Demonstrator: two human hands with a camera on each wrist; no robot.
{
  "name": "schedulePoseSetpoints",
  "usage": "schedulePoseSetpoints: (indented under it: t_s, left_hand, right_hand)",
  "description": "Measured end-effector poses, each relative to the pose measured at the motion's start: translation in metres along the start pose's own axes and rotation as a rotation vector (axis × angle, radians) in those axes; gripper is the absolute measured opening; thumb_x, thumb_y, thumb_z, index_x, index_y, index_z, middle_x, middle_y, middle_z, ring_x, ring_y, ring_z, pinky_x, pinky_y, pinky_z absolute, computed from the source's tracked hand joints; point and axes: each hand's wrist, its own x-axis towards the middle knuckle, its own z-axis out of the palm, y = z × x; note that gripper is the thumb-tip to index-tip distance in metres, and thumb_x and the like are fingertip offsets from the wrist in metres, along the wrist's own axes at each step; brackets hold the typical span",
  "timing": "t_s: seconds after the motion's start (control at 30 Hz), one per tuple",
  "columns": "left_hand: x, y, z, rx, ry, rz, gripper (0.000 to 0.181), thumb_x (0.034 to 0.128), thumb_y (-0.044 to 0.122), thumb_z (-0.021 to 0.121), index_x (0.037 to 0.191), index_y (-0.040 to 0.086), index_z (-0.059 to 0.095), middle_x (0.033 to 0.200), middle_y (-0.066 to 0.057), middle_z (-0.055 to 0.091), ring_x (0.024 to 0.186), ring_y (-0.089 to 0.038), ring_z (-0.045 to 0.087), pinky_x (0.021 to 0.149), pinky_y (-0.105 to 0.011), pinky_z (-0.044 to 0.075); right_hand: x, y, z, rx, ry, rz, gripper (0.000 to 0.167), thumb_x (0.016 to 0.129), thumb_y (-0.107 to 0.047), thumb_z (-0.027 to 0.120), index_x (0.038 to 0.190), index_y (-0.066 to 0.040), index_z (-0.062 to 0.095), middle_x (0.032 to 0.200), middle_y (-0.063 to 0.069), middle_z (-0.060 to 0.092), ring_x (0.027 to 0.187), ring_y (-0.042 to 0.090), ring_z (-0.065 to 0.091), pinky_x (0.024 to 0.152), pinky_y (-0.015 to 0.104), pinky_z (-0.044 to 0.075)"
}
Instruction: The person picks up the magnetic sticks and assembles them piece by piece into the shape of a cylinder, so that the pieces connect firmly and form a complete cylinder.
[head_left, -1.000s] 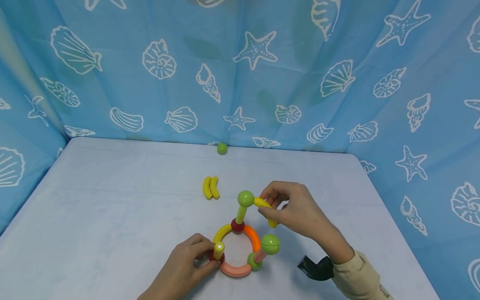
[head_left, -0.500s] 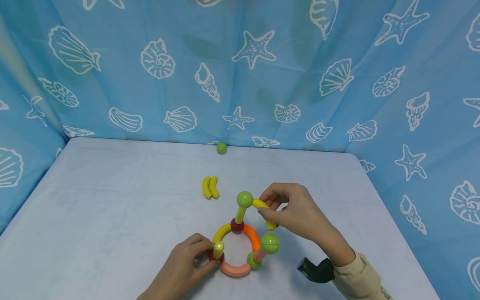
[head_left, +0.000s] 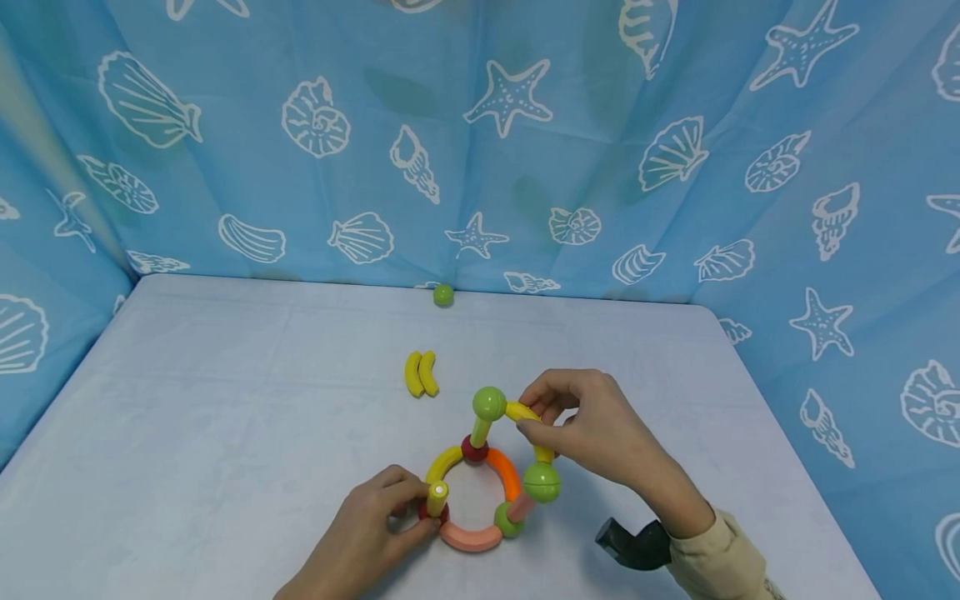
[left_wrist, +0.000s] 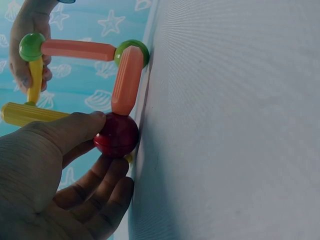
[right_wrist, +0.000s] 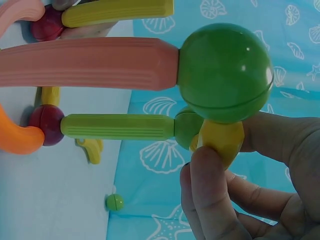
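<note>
My right hand (head_left: 592, 417) pinches a curved yellow rod (head_left: 522, 412) between thumb and fingers. This rod bridges two green balls, the far ball (head_left: 490, 403) on a light green upright rod (head_left: 481, 432) and the near ball (head_left: 542, 482) on a pink upright rod (head_left: 521, 507). Below lies a ring of curved rods: pink (head_left: 471, 540), orange (head_left: 506, 475) and yellow (head_left: 444, 463), joined by balls. With thumb and fingers my left hand (head_left: 375, 517) holds a dark red ball (left_wrist: 117, 135) of the ring. From that ball stands a yellow straight rod (head_left: 437, 500), its top end bare.
Two curved yellow rods (head_left: 421, 374) lie side by side beyond the ring. A loose green ball (head_left: 443, 295) sits at the far edge of the white-covered table (head_left: 225, 400). Behind hangs a blue shell-patterned curtain (head_left: 420, 192). A black curved object (head_left: 633, 543) is at the right wrist.
The right hand has moved slightly nearer and down. The curved yellow rod's lower end, earlier apart from the near green ball, now meets it. My left hand stays on the dark red ball.
</note>
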Motion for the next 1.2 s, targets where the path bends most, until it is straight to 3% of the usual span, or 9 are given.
schedulePoseSetpoints:
  t_s: [0.2, 0.43, 0.7, 0.93, 1.2]
  left_hand:
    - [0.000, 0.001, -0.001, 0.022, 0.004, 0.003, 0.023, 0.0828, 0.020, 0.083, 0.104, 0.021, 0.074, 0.099, 0.016, 0.059, 0.084, -0.003, 0.056, 0.074, -0.023, 0.054]
    - [0.001, 0.002, -0.002, 0.027, -0.005, -0.005, 0.024, 0.0825, 0.020, 0.083, 0.104, 0.020, 0.074, 0.100, 0.015, 0.059, 0.084, -0.003, 0.057, 0.074, -0.022, 0.054]
    - [0.001, 0.001, -0.002, 0.021, -0.012, 0.013, 0.023, 0.0827, 0.019, 0.083, 0.103, 0.021, 0.073, 0.101, 0.014, 0.060, 0.085, -0.003, 0.058, 0.074, -0.022, 0.054]
    - [0.000, 0.001, -0.001, 0.013, -0.022, 0.013, 0.022, 0.0838, 0.019, 0.082, 0.104, 0.022, 0.073, 0.100, 0.015, 0.059, 0.085, -0.003, 0.057, 0.074, -0.022, 0.054]
    - [0.000, 0.000, -0.001, -0.001, -0.008, 0.028, 0.022, 0.0835, 0.018, 0.082, 0.103, 0.023, 0.073, 0.100, 0.015, 0.059, 0.085, -0.003, 0.057, 0.074, -0.022, 0.054]
  right_hand:
    - [0.000, 0.003, -0.001, 0.042, -0.014, 0.014, 0.010, 0.085, -0.014, 0.079, 0.093, -0.014, 0.072, 0.081, -0.001, 0.066, 0.073, 0.020, 0.063, 0.060, 0.033, 0.057]
    - [0.001, 0.010, -0.003, 0.207, -0.087, 0.041, 0.014, 0.087, -0.015, 0.077, 0.097, -0.008, 0.071, 0.082, 0.008, 0.067, 0.066, 0.027, 0.065, 0.057, 0.040, 0.059]
    - [0.001, 0.021, -0.004, 0.413, -0.186, 0.132, 0.023, 0.089, -0.013, 0.075, 0.106, 0.001, 0.067, 0.090, 0.018, 0.068, 0.073, 0.031, 0.068, 0.064, 0.045, 0.060]
    - [-0.003, 0.030, -0.001, 0.533, -0.195, 0.165, 0.028, 0.089, -0.013, 0.073, 0.110, 0.004, 0.065, 0.092, 0.020, 0.068, 0.072, 0.027, 0.066, 0.067, 0.047, 0.060]
    - [-0.009, 0.035, 0.004, 0.592, -0.176, 0.151, 0.028, 0.090, -0.012, 0.072, 0.111, 0.005, 0.063, 0.092, 0.019, 0.066, 0.072, 0.024, 0.065, 0.068, 0.046, 0.060]
